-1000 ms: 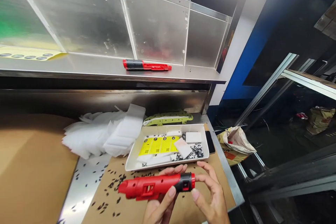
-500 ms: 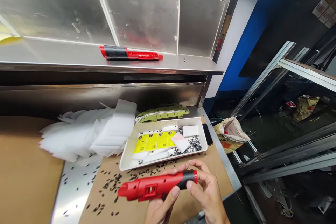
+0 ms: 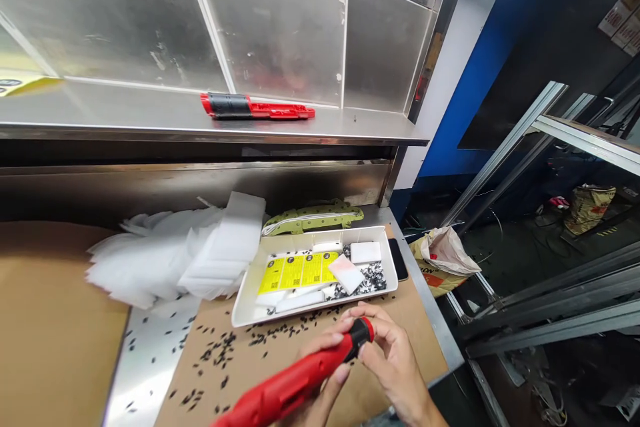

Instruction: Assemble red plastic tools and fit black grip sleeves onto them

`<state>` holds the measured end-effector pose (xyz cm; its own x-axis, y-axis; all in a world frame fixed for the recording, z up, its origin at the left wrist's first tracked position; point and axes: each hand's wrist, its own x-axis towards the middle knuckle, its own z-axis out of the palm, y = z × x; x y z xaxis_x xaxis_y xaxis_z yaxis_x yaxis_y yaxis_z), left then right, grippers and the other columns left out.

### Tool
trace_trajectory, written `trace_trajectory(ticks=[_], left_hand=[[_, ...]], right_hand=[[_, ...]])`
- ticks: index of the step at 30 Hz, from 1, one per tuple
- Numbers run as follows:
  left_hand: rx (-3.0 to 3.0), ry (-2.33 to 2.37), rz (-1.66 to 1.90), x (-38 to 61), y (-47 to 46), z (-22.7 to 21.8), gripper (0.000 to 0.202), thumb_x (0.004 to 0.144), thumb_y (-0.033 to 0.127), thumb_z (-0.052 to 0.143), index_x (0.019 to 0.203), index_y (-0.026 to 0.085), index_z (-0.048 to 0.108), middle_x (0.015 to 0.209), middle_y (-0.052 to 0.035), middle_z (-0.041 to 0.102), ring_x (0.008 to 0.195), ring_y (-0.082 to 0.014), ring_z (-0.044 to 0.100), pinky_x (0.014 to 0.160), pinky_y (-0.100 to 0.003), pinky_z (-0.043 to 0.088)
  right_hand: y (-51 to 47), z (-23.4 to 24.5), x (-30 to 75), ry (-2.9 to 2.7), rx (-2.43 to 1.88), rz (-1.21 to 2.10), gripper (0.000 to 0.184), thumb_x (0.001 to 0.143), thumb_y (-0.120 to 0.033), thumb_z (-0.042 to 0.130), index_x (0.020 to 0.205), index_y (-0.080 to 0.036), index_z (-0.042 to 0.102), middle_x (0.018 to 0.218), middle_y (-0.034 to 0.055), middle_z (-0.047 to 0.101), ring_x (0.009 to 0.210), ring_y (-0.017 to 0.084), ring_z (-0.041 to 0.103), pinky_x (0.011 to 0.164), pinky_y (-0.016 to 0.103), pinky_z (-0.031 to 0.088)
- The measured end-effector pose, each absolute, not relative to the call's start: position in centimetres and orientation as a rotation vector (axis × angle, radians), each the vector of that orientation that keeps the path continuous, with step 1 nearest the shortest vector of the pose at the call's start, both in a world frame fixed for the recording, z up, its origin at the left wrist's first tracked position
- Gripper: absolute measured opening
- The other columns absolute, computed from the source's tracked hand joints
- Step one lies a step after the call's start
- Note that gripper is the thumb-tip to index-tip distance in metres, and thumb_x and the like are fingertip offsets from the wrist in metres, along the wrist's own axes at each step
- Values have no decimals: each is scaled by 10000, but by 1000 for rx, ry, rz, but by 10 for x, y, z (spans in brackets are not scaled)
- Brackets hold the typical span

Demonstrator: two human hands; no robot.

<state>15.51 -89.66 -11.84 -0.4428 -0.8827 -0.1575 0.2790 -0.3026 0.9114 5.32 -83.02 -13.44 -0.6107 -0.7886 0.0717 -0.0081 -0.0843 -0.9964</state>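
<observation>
A red plastic tool housing (image 3: 295, 383) with a black end section slants across the lower middle, its red end running out at the bottom edge. My left hand (image 3: 329, 392) is closed round its middle from below, thumb on the near side and fingers along the far side. At the black end, my right hand (image 3: 397, 363) pinches the housing between thumb and fingers. The part of my left palm under the housing is hidden. Small black pieces (image 3: 220, 350) are scattered on the brown cardboard (image 3: 250, 393) beneath.
Behind the hands a white tray (image 3: 239, 307) holds yellow label sheets (image 3: 297, 271), white blocks and small black parts. White foam sheets (image 3: 165, 257) are piled to its left; a phone (image 3: 398, 259) lies to its right. Another red-and-black housing part (image 3: 257, 107) rests on the metal shelf (image 3: 150, 110).
The housing has tilted, its red end swinging down and toward me, while both hands keep hold near the black end. The view has shifted slightly.
</observation>
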Motion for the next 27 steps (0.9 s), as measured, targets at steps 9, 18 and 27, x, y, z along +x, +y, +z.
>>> trace_trajectory(ticks=[9,18,27], left_hand=[[897,-546,-2285,157,-933,-146,544,509,315,923,996,259,688,1048,-53,755,1191,-324,585,1171,-509,176],[939,-479,-2331,153,-933,-150,557,522,280,926,1027,278,692,1085,-33,750,1246,-315,539,1166,-461,268],[998,-620,-2314,153,-941,-156,550,541,324,920,1011,211,658,1085,-69,734,1209,-316,567,925,-310,549]], right_hand=[[-824,-144,46,1727,-669,-1790,349,835,-506,637,679,-196,600,1221,112,614,1133,263,566,1009,385,398],[-830,-148,61,1767,-772,-1730,339,883,-547,565,980,-259,716,1426,86,472,1369,275,377,1145,423,274],[-838,-162,72,1755,-920,-1630,444,902,-582,503,1214,-302,649,1498,53,412,1451,279,216,1177,506,217]])
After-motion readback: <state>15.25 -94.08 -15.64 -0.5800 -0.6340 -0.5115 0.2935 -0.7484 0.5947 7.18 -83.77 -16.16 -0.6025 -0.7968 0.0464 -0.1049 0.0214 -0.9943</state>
